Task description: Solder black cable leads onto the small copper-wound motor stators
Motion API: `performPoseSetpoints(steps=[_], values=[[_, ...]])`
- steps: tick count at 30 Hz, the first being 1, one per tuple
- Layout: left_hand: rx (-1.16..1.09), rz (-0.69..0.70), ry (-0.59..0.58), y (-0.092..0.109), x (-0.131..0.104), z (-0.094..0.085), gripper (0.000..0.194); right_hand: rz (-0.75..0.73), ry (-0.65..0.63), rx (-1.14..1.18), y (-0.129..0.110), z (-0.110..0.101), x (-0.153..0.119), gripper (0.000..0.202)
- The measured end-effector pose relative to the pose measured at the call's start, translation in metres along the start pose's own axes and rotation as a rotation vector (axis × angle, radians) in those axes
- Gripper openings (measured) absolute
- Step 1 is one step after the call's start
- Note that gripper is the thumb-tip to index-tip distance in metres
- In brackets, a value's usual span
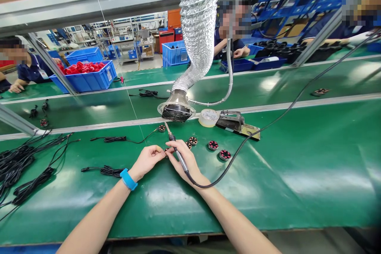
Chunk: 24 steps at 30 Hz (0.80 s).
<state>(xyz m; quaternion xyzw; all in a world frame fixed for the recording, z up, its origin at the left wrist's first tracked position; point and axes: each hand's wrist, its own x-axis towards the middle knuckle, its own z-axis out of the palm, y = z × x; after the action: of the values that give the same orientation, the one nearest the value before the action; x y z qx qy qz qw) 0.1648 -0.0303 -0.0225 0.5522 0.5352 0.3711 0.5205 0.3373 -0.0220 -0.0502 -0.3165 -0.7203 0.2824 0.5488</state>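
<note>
My right hand [185, 161] grips a soldering iron [180, 158], its tip pointing up and away from me. The thumb and fingertips of that hand also reach a small round copper-wound motor stator [166, 153], mostly hidden by fingers. Closed in a pinch, my left hand [149, 159] meets the same stator from the left; what exactly its fingertips hold is too small to make out. A black cable [110, 171] lies beside my left wrist, which wears a blue band [128, 179]. Just past my right hand sit two stators, one of them this stator [193, 141].
Two red-and-black stators [213, 145] lie to the right. A tape roll [208, 118] and a soldering iron stand [239, 124] are behind them. An extraction duct [198, 27] hangs overhead. Bundled black cables [20, 162] lie left. Co-workers sit across the bench.
</note>
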Motion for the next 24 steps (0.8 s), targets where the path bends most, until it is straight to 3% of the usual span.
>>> performPoseSetpoints(steps=[9, 17, 24], values=[[-0.057, 0.065, 0.172, -0.019, 0.010, 0.002, 0.016, 0.075, 0.074, -0.014, 0.000, 0.000, 0.000, 0.029], [-0.021, 0.032, 0.277, -0.022, 0.020, 0.002, 0.020, 0.417, 0.261, 0.105, -0.006, -0.009, 0.002, 0.037], [-0.005, 0.005, 0.280, -0.025, 0.022, 0.001, 0.022, 0.412, 0.265, 0.131, -0.005, -0.010, 0.000, 0.042]])
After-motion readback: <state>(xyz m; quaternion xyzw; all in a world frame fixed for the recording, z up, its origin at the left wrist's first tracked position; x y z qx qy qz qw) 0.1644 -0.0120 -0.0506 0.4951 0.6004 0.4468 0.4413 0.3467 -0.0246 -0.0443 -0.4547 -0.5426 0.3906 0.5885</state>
